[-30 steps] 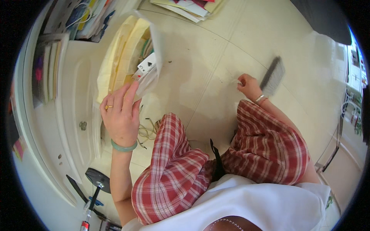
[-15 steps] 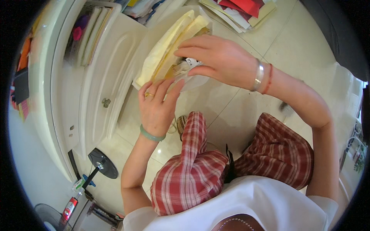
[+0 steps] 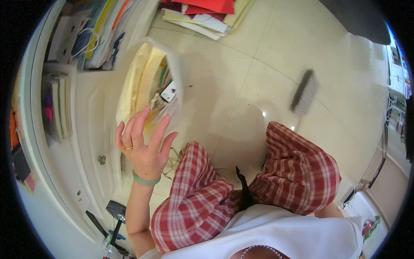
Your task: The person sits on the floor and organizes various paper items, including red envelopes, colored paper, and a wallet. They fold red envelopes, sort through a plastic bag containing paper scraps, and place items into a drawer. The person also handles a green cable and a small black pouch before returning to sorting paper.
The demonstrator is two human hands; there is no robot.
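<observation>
My left hand (image 3: 145,144), with a gold ring and a green bangle at the wrist, is open. Its fingers are spread at the near edge of a translucent white plastic bag (image 3: 176,64); whether the fingertips touch the plastic I cannot tell. The bag stands gaping beside the white cabinet. Inside it are a flat pale-yellow packet (image 3: 137,82), a white playing card (image 3: 169,92) and crumpled bits that I cannot make out. My right hand is out of view; only a little of that arm shows beyond my right knee.
A white cabinet (image 3: 97,116) with open shelves of books and folders (image 3: 101,32) runs along the left. Red and cream papers (image 3: 207,19) lie on the tiled floor at the top. A grey bristled brush (image 3: 305,93) lies to the right. A black stand (image 3: 116,210) is at lower left.
My right hand has left the bag and gone out of view. My left hand stays by the bag, fingers spread wider. The view has turned rightward, bringing the brush fully into sight.
</observation>
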